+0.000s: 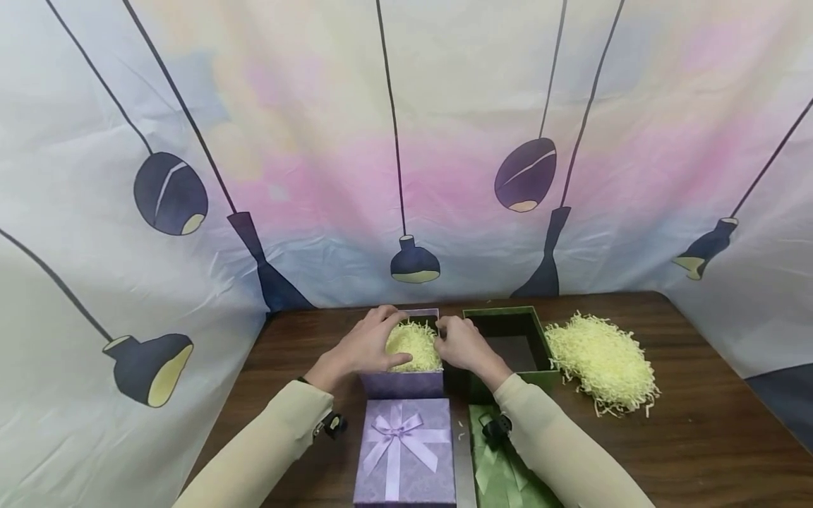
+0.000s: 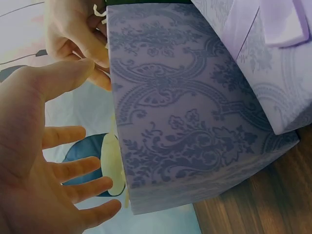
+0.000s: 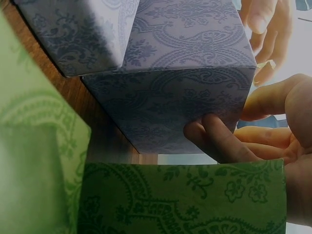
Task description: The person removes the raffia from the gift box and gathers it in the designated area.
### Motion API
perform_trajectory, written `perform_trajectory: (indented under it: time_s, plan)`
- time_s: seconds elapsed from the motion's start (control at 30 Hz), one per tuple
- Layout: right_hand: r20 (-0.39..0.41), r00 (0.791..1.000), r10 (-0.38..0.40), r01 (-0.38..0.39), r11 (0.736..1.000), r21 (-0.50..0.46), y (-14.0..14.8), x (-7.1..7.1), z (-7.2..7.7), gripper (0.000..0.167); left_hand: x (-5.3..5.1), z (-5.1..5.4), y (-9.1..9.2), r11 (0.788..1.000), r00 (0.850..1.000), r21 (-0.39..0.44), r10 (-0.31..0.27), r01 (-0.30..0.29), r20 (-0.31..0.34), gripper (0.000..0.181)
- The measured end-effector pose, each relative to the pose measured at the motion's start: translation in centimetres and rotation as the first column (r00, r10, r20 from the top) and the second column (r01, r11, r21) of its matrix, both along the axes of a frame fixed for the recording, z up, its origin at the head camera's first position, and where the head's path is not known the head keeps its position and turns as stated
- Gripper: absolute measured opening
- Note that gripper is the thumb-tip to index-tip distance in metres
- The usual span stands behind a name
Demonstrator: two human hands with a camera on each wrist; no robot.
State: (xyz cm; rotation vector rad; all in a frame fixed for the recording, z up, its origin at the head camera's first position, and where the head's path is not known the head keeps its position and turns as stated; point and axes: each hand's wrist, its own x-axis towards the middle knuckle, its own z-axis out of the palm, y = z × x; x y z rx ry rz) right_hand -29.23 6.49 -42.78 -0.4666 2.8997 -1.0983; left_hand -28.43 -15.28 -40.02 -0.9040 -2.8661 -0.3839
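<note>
A purple patterned gift box (image 1: 402, 385) holds pale yellow shredded paper (image 1: 414, 346). My left hand (image 1: 370, 344) is over its left side with fingers spread and thumb over the paper; in the left wrist view this hand (image 2: 44, 146) holds nothing. My right hand (image 1: 466, 346) is at the right rim. In the right wrist view, some fingers (image 3: 224, 139) lie on the box's outer right wall, while the thumb (image 3: 270, 101) and other fingers reach over the rim. The fingertips beyond the rim are hidden.
A purple lid (image 1: 406, 458) with a ribbon bow lies in front of the box. Beside it, a green lid (image 1: 508, 473) is partly under my right forearm. An open green box (image 1: 546, 384) stands to the right, with a heap of yellow shredded paper (image 1: 603, 363) beyond it.
</note>
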Motion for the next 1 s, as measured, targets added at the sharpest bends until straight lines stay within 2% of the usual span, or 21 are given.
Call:
perform_trajectory:
  time_s: [0.33,0.43,0.67,0.87,1.0]
  plan:
    - [0.015,1.0,-0.003,0.003,1.0,0.001,0.0,0.0,0.1,0.043,-1.2,-0.6,0.8,0.996,0.993,-0.063,0.065,-0.059,0.098,0.081]
    - [0.024,1.0,-0.004,0.004,1.0,0.0,0.0,-0.1,0.1,0.043,-1.4,-0.8,1.1,0.996,0.99,-0.071,0.062,-0.053,0.124,0.081]
    - [0.009,1.0,-0.027,0.026,1.0,0.01,0.0,-0.1,0.3,0.042,-1.6,-1.2,2.1,0.997,0.986,-0.074,0.009,0.003,0.165,0.086]
    - [-0.008,1.0,-0.012,0.012,1.0,0.018,-0.2,0.0,0.0,0.042,-1.8,-1.9,2.4,0.987,0.98,-0.16,0.042,-0.01,0.196,0.092]
    - [-0.012,1.0,-0.024,0.024,0.999,0.025,-0.2,-0.1,0.0,0.041,-2.3,-2.1,2.6,0.984,0.972,-0.178,0.045,-0.003,0.231,0.092]
